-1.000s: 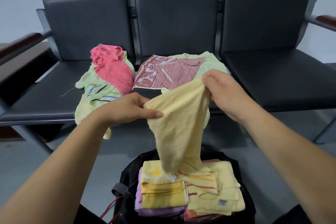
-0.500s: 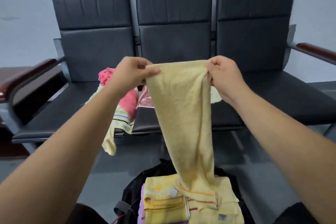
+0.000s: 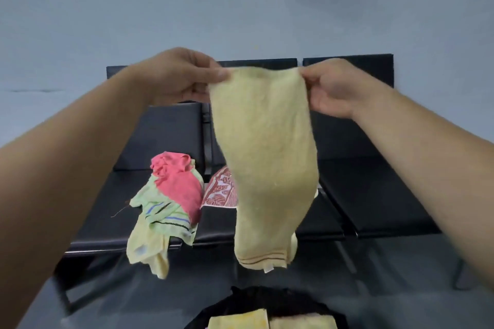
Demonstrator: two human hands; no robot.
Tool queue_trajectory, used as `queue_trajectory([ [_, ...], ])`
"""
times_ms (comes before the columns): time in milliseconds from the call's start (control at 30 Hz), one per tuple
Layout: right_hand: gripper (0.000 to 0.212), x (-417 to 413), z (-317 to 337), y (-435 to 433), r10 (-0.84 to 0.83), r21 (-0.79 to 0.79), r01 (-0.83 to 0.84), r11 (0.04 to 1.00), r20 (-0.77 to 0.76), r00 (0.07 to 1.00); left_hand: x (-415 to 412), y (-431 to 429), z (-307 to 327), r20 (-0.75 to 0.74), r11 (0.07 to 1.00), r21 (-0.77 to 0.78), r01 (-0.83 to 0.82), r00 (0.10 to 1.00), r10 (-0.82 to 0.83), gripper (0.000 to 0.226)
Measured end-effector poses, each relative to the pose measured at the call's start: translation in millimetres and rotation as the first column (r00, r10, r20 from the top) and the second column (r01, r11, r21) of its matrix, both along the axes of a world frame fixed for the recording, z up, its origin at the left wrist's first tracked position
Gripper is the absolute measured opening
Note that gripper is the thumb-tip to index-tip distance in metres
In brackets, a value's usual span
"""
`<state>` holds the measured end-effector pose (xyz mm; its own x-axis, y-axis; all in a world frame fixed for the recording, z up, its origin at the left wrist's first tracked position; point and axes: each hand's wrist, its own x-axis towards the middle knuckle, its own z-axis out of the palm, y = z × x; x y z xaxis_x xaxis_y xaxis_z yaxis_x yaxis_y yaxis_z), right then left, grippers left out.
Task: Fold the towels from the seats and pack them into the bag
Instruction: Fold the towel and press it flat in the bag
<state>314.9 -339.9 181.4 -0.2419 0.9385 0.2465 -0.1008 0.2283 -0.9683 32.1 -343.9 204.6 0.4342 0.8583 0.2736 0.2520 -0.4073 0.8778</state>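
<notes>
Yellow towel (image 3: 267,163): it is held up in the air in front of the seats, with its top edge stretched between both hands. The lower end has thin reddish-brown stripes and a small white tag, and it hangs free above the bag without touching it.
Left hand (image 3: 176,75): it is raised at the towel's top left corner. Its fingers (image 3: 213,76) are curled and pinch that corner against the thumb.
Right hand (image 3: 334,88): it is raised level with the left hand at the top right corner. Its fingers (image 3: 311,77) pinch the cloth edge, and the rest of the hand curls loosely behind it.
Seats (image 3: 374,195): a row of dark padded seats stands against the wall, behind the held towel.
Pink towel (image 3: 179,184): it lies crumpled on the left seat, on top of the green striped towel (image 3: 165,216).
Pale yellow towel (image 3: 147,251): it lies beneath those two and droops over the front edge of the seat.
Red patterned towel (image 3: 220,192): it lies on the middle seat just beside the pink towel, and the held towel hides part of it.
Bag (image 3: 267,299): it is black and open, at the bottom edge of the view directly below the hanging towel.
Folded towels (image 3: 238,322): two yellow ones lie side by side in the bag, and only their upper parts show.
Wall (image 3: 187,8): it is plain pale grey-blue.
</notes>
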Motion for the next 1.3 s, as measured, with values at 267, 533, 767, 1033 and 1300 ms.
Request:
queue_trajectory([
  [267, 0.028, -12, -21, 2, -0.315, 0.057, 0.312, 0.948, 0.064, 0.947, -2, -11, -11, -0.21, 0.955, 0.154, -0.253, 0.936, 0.281, 0.021],
  [533, 0.027, -23, -23, -7, -0.236, 0.133, 0.225, 0.965, 0.072, 0.969, -3, -16, -26, -0.071, 0.918, 0.201, -0.342, 0.93, 0.362, 0.017],
  [767, 0.032, -7, -33, -6, 0.05, 0.115, -0.09, 0.989, 0.311, 0.949, -8, -8, -42, 0.061, 0.948, 0.052, -0.313, 0.949, 0.31, 0.008],
  [1033, 0.016, -18, -53, -1, 0.24, 0.026, -0.239, 0.971, -0.031, 0.97, 6, -8, -64, 0.149, 0.983, 0.038, -0.18, 0.974, 0.172, 0.015],
  [1300, 0.046, -36, -52, 8, 0.081, -0.1, -0.122, 0.987, -0.338, 0.937, 16, -13, -155, 0.002, 0.974, -0.22, 0.05, 0.999, -0.051, 0.051],
])
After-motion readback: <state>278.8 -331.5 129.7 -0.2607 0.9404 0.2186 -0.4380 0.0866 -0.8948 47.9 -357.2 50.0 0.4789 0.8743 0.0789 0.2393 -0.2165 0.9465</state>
